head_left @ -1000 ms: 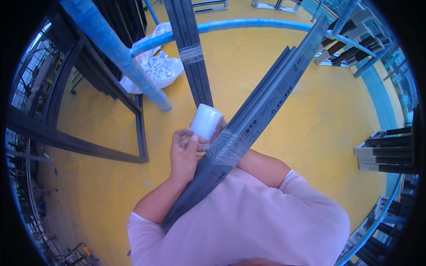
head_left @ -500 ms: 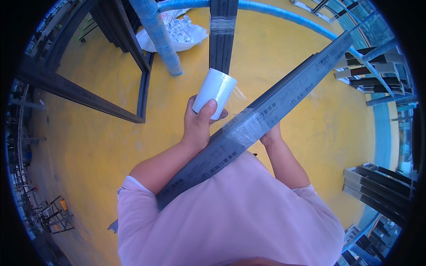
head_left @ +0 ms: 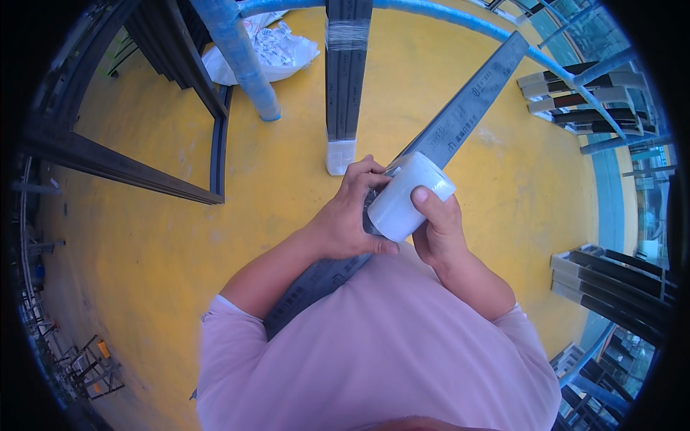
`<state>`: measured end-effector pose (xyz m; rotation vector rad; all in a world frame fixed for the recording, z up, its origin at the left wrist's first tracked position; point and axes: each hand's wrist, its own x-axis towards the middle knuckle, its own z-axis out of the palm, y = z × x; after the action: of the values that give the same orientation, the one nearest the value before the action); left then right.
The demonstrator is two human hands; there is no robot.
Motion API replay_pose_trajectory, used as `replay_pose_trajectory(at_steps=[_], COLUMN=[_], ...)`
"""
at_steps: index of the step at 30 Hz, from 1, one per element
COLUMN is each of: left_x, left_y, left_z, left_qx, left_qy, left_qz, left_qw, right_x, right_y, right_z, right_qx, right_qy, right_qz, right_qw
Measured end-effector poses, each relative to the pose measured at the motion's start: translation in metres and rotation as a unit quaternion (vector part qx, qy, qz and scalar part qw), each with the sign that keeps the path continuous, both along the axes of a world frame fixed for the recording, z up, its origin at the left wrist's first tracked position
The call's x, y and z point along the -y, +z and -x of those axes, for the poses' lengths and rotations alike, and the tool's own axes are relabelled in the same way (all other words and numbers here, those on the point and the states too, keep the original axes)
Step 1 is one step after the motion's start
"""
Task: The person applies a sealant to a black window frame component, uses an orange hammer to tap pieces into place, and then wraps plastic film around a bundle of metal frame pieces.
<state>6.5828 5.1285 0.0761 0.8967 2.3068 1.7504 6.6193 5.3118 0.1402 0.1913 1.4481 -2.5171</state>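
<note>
A long grey bundle of profiles (head_left: 471,108), covered in printed film, slants from my left side up to the far right. My right hand (head_left: 442,233) is closed on a white roll of stretch film (head_left: 408,197), its thumb on the roll's side. The roll sits over the bundle's middle and hides part of it. My left hand (head_left: 346,215) wraps round the bundle just left of the roll, fingers over the far edge and thumb on the near side. Whether its fingertips also touch the roll I cannot tell.
Beyond my hands stands another dark profile bundle (head_left: 346,86), film-wrapped near its lower end. A blue-wrapped rack bar (head_left: 445,18) and post (head_left: 244,65) are at the far side, beside a white sack (head_left: 287,61). Dark frames (head_left: 122,169) stand left; stacked profiles (head_left: 611,287) lie right.
The film roll has passed from my left hand to my right and moved rightward over the bundle. My left hand now grips the bundle, whose far end has swung left.
</note>
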Motion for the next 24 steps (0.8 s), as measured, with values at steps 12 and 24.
replay_pose_trajectory(at_steps=[12, 24], left_x=[0.098, 0.157], left_y=[0.038, -0.014], left_z=[0.018, 0.133], left_qx=[0.294, -0.008], left_qy=[0.035, 0.456], left_qz=[-0.131, 0.019], left_qw=[0.946, 0.89], right_x=[-0.011, 0.086], right_y=[-0.022, -0.056], right_z=[0.019, 0.16], right_qx=[-0.077, -0.069], right_qy=[0.013, 0.1], right_qz=[-0.107, -0.009], right_qw=[0.991, 0.993])
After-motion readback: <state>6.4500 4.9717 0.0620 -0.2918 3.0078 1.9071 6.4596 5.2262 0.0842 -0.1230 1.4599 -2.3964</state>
